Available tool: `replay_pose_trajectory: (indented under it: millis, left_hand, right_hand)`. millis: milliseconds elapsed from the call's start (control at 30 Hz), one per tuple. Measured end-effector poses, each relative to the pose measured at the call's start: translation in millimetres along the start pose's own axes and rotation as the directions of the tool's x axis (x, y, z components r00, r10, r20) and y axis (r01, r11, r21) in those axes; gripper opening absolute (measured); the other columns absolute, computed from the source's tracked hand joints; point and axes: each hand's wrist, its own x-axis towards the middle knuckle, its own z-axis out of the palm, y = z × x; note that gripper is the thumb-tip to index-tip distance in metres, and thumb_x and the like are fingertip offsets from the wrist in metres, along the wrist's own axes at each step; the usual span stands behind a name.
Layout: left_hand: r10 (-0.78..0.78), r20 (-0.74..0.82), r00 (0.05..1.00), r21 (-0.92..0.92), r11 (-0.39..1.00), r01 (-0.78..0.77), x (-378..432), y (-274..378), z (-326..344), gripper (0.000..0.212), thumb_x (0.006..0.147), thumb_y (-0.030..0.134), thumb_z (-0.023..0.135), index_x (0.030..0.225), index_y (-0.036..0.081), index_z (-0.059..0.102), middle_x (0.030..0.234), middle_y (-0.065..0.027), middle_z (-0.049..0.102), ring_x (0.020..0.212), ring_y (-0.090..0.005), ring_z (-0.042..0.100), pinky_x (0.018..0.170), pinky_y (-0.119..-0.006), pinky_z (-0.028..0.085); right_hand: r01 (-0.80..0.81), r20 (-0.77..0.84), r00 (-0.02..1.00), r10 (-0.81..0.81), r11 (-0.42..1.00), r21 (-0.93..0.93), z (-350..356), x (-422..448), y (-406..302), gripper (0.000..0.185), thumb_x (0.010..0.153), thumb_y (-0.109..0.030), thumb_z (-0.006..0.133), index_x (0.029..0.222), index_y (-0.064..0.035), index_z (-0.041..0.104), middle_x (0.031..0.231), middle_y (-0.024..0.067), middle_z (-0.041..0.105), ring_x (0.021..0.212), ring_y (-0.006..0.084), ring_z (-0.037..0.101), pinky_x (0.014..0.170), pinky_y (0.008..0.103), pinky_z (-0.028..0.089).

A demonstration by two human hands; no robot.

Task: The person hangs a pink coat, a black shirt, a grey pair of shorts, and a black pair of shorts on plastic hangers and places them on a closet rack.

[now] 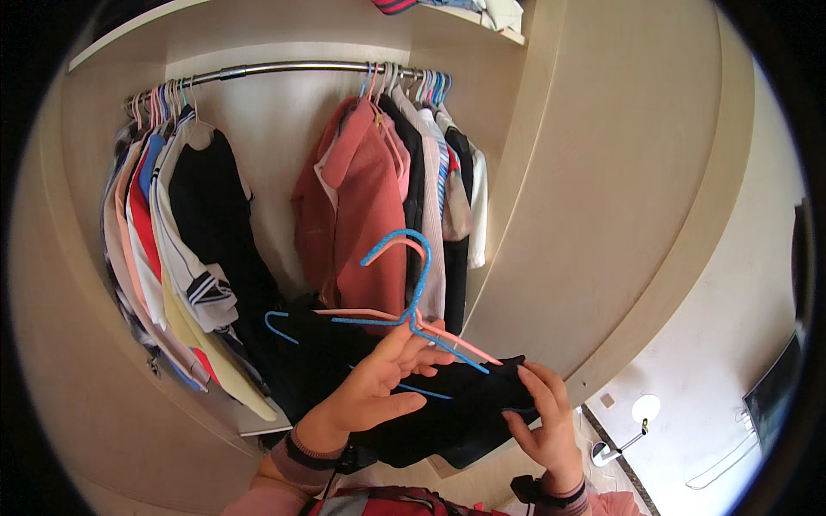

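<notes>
A blue clothes hanger (pixel 423 277) and a pink clothes hanger (pixel 464 341) lie together, hooks upward, in front of the wardrobe. My left hand (pixel 374 384) bears them at their necks on its fingers, with its thumb held apart. A black garment (pixel 439 426) drapes around their lower parts, covering much of the blue hanger. On the right, my right hand (pixel 545 413) pinches the garment's upper corner between thumb and fingers, by the end of the pink hanger's arm. Dark folds hide where this garment ends and the black hanging one (pixel 210 174) begins.
A metal rail (pixel 290 67) crosses the wardrobe, with clothes bunched at both ends, among them a salmon-pink coat (pixel 368 213). Above it runs a shelf (pixel 310 22). A wooden panel (pixel 606 193) borders the right side; beyond stands a white lamp (pixel 603 455).
</notes>
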Motion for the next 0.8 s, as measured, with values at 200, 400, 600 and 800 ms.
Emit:
replay_pose_trajectory:
  millis: [200,400,600,800]
  left_hand:
    - [0.092,0.01,0.996,-0.089,0.992,-0.091,27,9,-54,0.094,0.081,0.001,0.059,0.157,0.008,0.004,0.156,-0.0177,0.029,0.126,-0.0271,0.051,0.102,-0.034,0.037]
    - [0.107,0.074,0.992,-0.18,0.979,-0.092,69,40,-116,0.09,0.085,0.011,0.062,0.156,0.007,0.007,0.154,-0.0136,0.033,0.122,-0.0237,0.053,0.1,-0.032,0.038]
    - [0.151,0.094,0.984,-0.104,0.985,-0.141,124,78,-189,0.083,0.084,0.028,0.064,0.15,-0.003,0.024,0.152,-0.0231,0.034,0.117,-0.0276,0.057,0.096,-0.034,0.044]
    - [0.238,0.143,0.961,-0.065,0.971,-0.231,188,112,-249,0.069,0.091,0.029,0.054,0.147,-0.003,0.032,0.147,-0.0157,0.046,0.11,-0.0173,0.058,0.095,-0.032,0.044]
  right_hand:
    - [0.061,-0.035,0.998,-0.06,0.998,0.028,8,33,-7,0.044,0.072,0.003,0.075,0.111,-0.0027,0.057,0.121,0.0252,0.056,0.1,0.0399,0.062,0.084,0.0405,0.052]
    - [0.046,-0.147,0.989,-0.015,0.977,0.21,41,81,-15,0.036,0.079,0.0,0.07,0.113,-0.0008,0.057,0.117,0.023,0.06,0.098,0.0337,0.064,0.083,0.0361,0.052]
    - [0.265,-0.06,0.964,-0.261,0.96,0.094,74,159,-40,0.049,0.082,-0.013,0.075,0.126,-0.0001,0.059,0.129,0.025,0.051,0.108,0.037,0.059,0.091,0.0381,0.049]
    - [0.277,-0.148,0.951,-0.272,0.961,0.017,111,233,-62,0.054,0.08,-0.012,0.077,0.129,-0.0015,0.057,0.128,0.0243,0.05,0.112,0.0353,0.058,0.093,0.0368,0.047]
